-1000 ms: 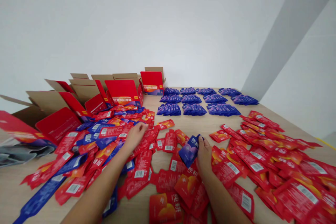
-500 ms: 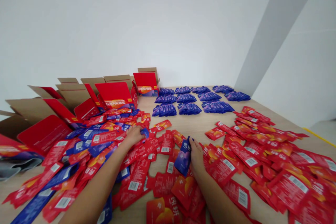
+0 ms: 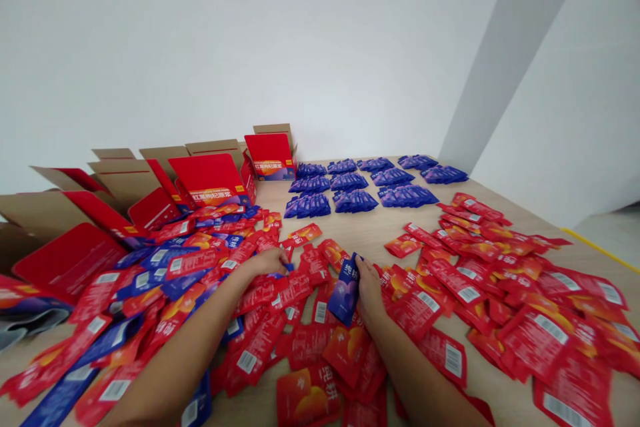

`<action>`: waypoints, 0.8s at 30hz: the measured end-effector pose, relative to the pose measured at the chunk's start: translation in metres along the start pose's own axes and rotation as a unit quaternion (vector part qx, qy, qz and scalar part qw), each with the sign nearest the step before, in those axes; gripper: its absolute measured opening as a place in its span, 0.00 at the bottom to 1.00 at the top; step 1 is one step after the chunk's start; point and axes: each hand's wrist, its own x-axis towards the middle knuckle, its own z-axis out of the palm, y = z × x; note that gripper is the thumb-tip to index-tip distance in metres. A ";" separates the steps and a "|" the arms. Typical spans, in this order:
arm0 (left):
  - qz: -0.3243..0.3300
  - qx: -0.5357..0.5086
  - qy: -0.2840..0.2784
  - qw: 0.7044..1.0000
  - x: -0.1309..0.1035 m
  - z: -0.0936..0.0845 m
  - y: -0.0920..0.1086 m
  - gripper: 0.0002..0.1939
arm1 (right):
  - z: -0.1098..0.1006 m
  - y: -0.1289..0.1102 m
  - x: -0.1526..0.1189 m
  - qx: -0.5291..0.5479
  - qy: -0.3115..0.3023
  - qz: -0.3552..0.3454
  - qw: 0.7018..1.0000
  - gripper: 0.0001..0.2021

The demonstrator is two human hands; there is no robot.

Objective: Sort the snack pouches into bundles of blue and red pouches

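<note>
My right hand (image 3: 369, 285) pinches a blue pouch (image 3: 345, 292) by its edge, with the printed front facing me, above several red pouches. To the left, my left hand (image 3: 270, 262) reaches into the mixed heap of red and blue pouches, its fingers closed at a blue pouch (image 3: 289, 268) that shows only in part beneath them. Red pouches (image 3: 297, 289) lie right below that hand. Near the front edge rests a red pouch with orange fruit print (image 3: 307, 395).
Opened red cartons (image 3: 207, 180) stand along the left and back left. Neat overlapping rows of blue pouches (image 3: 355, 201) lie at the back of the table. A large heap of red pouches (image 3: 500, 273) covers the right side. A yellow strip (image 3: 600, 248) runs beyond the right edge.
My left hand has shifted slightly right and nearer, over the blue pouch. The right hand keeps its blue pouch, a little turned. The whole view has swung slightly to the right.
</note>
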 end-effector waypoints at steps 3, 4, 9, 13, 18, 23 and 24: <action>0.000 0.003 -0.043 0.999 0.000 -0.017 0.016 0.05 | 0.000 -0.001 0.000 0.003 0.008 0.001 1.000 0.11; 0.002 0.003 -0.039 0.999 -0.002 -0.026 0.024 0.04 | 0.001 -0.001 0.000 0.002 0.010 0.002 1.000 0.11; 0.084 -0.054 0.109 0.989 -0.024 -0.060 0.070 0.11 | 0.002 0.002 0.001 0.000 0.023 0.004 1.000 0.10; 0.104 -0.179 0.183 0.961 -0.041 -0.047 0.094 0.13 | 0.003 0.001 0.000 0.005 -0.003 0.008 1.000 0.09; 0.034 -0.377 0.190 0.906 -0.047 0.022 0.081 0.18 | 0.010 -0.010 -0.009 0.070 -0.109 0.024 0.991 0.12; -0.024 -0.494 0.153 0.856 -0.065 0.095 0.063 0.18 | 0.014 -0.015 -0.013 0.114 -0.134 0.039 0.984 0.11; -0.031 -0.484 0.125 0.865 -0.070 0.105 0.061 0.17 | 0.013 -0.015 -0.012 0.118 -0.121 0.043 0.985 0.10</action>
